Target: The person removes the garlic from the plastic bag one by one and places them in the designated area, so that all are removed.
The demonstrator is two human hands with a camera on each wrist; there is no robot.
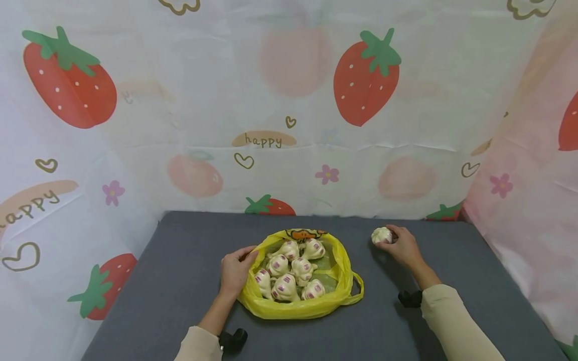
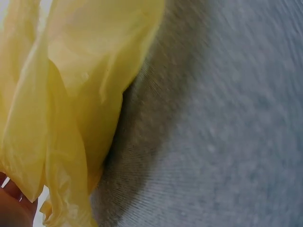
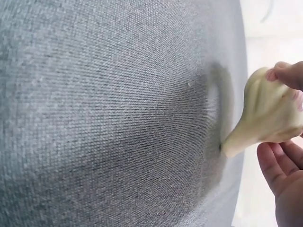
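Note:
A yellow plastic bag (image 1: 293, 310) lies with its mouth wide on the table, and several garlic bulbs (image 1: 285, 288) with purple marks sit inside it. My left hand (image 1: 236, 273) pinches the bag's left rim; in the left wrist view the crumpled yellow plastic (image 2: 66, 142) hides most of that hand. To the right of the bag, my right hand (image 1: 403, 246) holds a single garlic bulb (image 1: 381, 235) between thumb and fingers. In the right wrist view this bulb (image 3: 265, 111) has its stem end pointing down close to the grey cloth; whether it touches cannot be told.
A dark grey cloth (image 1: 180, 281) covers the table. Behind it and at both sides hang white sheets (image 1: 203, 100) printed with strawberries. One bag handle loop (image 1: 357, 291) sticks out on the right side of the bag.

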